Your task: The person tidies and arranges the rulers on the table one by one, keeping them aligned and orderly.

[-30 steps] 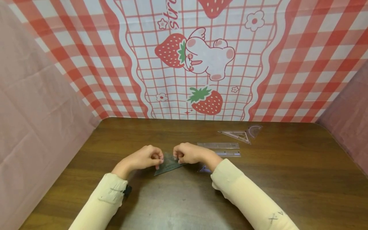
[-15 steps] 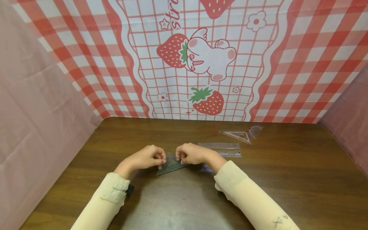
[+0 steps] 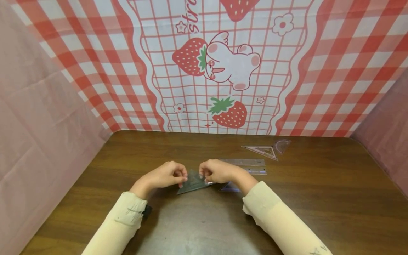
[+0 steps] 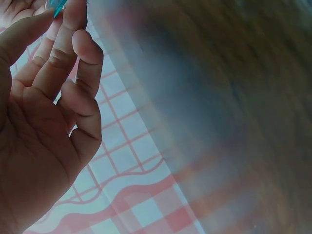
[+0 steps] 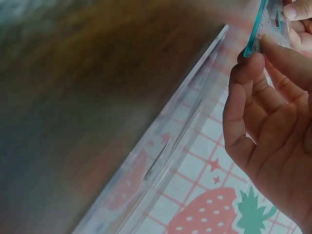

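A clear set square (image 3: 195,185) with teal edges is held between both hands over the middle of the table. My left hand (image 3: 165,175) pinches its left side between thumb and fingers. On the other side, my right hand (image 3: 220,171) grips it by the right part. The left wrist view catches only a teal corner of the set square (image 4: 58,7) at the left hand's fingertips. More of its printed face shows in the right wrist view, above the right hand (image 5: 275,122). Behind the right wrist lies a violet-tinted set square (image 3: 230,187), partly hidden.
Two clear rulers, a plain-looking ruler (image 3: 251,162) and a violet-marked ruler (image 3: 258,171), lie beyond the right wrist. Farther back are another set square (image 3: 262,151) and a protractor (image 3: 282,146). A strawberry-print cloth (image 3: 236,113) hangs behind the wooden table (image 3: 312,198).
Both hands have shifted slightly to the right together, carrying the set square between them. The rulers, the protractor and the other set squares have stayed in place.
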Motion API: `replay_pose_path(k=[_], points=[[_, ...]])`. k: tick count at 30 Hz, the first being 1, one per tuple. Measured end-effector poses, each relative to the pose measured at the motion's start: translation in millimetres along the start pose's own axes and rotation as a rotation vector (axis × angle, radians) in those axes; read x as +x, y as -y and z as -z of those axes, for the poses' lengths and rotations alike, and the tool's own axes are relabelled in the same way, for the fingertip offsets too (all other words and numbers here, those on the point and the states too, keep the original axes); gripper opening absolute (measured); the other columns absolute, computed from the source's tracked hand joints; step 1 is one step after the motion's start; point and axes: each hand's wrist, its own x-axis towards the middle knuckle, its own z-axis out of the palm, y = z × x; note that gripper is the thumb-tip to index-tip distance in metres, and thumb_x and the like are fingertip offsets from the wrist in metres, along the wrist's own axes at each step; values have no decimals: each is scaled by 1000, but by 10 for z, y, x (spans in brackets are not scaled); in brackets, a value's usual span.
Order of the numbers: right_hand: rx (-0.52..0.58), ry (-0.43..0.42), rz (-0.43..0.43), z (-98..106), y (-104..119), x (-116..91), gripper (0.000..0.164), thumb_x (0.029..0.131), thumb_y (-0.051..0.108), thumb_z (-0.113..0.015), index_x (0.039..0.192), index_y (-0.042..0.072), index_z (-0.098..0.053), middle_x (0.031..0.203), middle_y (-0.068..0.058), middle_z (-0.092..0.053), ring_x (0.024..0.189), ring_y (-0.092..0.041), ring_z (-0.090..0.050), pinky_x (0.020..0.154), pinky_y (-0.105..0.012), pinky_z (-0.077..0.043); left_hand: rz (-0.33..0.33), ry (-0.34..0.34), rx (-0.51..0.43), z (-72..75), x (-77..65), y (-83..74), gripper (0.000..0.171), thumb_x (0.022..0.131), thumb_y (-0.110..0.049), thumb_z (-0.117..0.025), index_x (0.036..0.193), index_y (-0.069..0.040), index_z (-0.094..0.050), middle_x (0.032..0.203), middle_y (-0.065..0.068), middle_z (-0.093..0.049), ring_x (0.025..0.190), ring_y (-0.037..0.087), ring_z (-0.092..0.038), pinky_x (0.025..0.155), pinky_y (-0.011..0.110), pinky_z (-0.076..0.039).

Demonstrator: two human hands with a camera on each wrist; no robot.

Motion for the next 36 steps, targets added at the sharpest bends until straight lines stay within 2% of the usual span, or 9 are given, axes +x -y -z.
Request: replay_pose_path(k=[11, 19, 28, 36], points=[[14, -15, -4, 19, -17, -126, 12, 90, -4, -63, 95, 8, -62, 73, 0, -59, 60, -9, -50, 56, -21, -42, -25, -6, -1, -56, 13, -75, 8, 96, -9, -63, 92, -4, -67, 69, 5, -70, 65, 15, -65, 58, 20, -45], [65, -4, -12, 42, -39, -201, 11, 92, -5, -63, 95, 6, -61, 72, -4, -57, 55, -12, -51, 53, -21, -45, -44, -13, 20, -98, 41, -113, 10, 97, -11, -62, 93, -3, -67, 69, 5, -69, 63, 13, -63, 57, 20, -45], [36, -19, -1, 70, -104, -274, 13, 91, -6, -63, 94, 6, -61, 73, -3, -55, 55, -10, -54, 55, -22, -46, -37, -12, -3, -119, 39, -161, 6, 94, -3, -63, 91, -4, -67, 69, 4, -68, 65, 16, -64, 60, 20, -46], [43, -29, 11, 92, -133, -337, 12, 91, -6, -63, 94, 5, -60, 73, -2, -53, 56, -9, -54, 55, -22, -47, -43, -6, -15, -141, 68, -179, 5, 94, -4, -64, 91, -4, -67, 71, 7, -70, 67, 17, -66, 61, 20, -48]])
